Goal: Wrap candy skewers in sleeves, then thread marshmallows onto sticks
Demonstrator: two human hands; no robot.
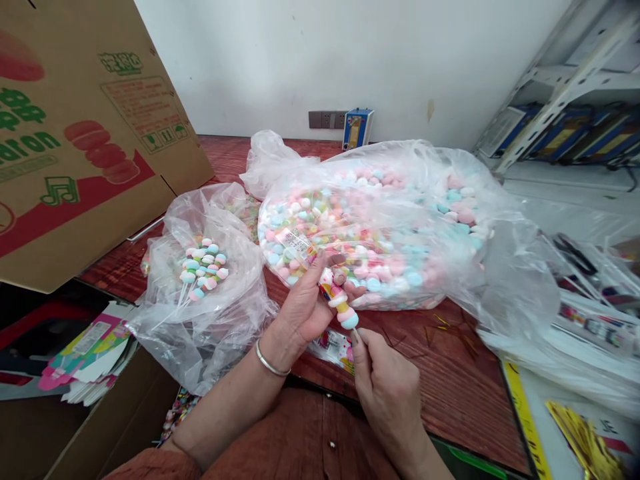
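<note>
A marshmallow skewer [342, 307] with pastel and yellow pieces slants between my hands, its upper end partly inside a clear printed wrapper [296, 245]. My left hand [310, 303] is closed around the upper part of the skewer and the wrapper. Below the lowest blue-and-pink piece, my right hand [387, 377] pinches the stick, whose lower end is hidden in the fingers. Under my hands, another printed wrapper [334, 348] lies on the table. Just beyond is a large clear bag [370, 220] full of pastel marshmallows.
Several marshmallow skewers [204, 267] rest on a plastic bag [220, 337] at left. A large cardboard box [95, 133] stands behind it, and an open carton [125, 407] holds printed cards [93, 347]. Gold twist ties [585, 437] lie at lower right, near a metal shelf [565, 100].
</note>
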